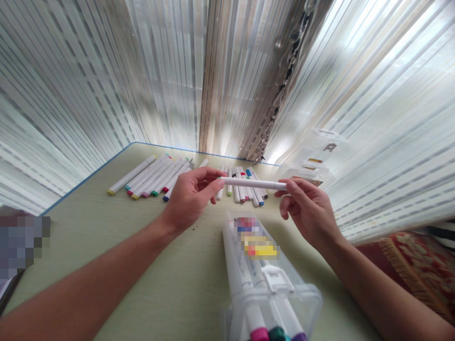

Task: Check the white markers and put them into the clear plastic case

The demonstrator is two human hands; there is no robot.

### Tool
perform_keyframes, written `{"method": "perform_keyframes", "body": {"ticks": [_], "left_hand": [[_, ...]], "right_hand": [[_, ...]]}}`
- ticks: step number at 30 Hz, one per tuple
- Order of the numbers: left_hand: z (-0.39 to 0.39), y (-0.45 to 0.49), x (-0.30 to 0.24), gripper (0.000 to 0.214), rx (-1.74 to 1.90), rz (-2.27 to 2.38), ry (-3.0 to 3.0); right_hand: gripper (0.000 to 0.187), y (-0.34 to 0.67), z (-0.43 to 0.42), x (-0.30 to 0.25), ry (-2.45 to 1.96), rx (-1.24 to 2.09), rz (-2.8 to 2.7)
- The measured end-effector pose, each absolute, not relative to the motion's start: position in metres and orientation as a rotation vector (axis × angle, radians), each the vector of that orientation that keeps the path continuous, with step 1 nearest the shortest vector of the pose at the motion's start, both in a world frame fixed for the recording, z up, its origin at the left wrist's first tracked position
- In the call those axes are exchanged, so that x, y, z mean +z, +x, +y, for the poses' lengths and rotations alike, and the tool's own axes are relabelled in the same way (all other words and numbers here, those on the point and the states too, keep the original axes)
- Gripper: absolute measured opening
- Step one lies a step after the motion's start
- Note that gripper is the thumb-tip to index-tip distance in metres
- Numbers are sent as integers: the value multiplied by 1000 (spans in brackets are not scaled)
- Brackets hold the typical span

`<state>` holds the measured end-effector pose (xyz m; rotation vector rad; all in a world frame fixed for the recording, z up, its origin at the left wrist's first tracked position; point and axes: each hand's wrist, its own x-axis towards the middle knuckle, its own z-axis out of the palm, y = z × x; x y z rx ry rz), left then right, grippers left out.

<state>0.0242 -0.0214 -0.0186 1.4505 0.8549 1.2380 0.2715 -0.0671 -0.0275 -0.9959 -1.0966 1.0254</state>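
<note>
A white marker (254, 183) is held level in the air between my two hands. My left hand (190, 196) pinches its left end between thumb and fingers. Its right end sits in the fingertips of my right hand (311, 208). Beneath them on the table stands a clear plastic marker case (227, 265) with a white latch and several markers in it, their pink, green and purple ends toward me. Beyond my hands, one group of white markers (142, 176) with coloured ends lies at the left, and another group of markers (245, 194) lies behind the held one.
The pale green table (170, 279) has a blue edge along the back and left. A clear plastic box (309, 163) stands at the back right. Striped string curtains (167, 71) hang behind the table. A red patterned fringed fabric (419, 270) is at the right.
</note>
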Motion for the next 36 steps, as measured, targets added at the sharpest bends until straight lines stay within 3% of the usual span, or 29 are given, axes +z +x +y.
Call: {"method": "perform_keyframes", "body": {"ticks": [36], "left_hand": [[-23, 23, -17, 19, 1210, 906, 1469]], "right_hand": [[17, 270, -72, -28, -1052, 871, -1238]]}}
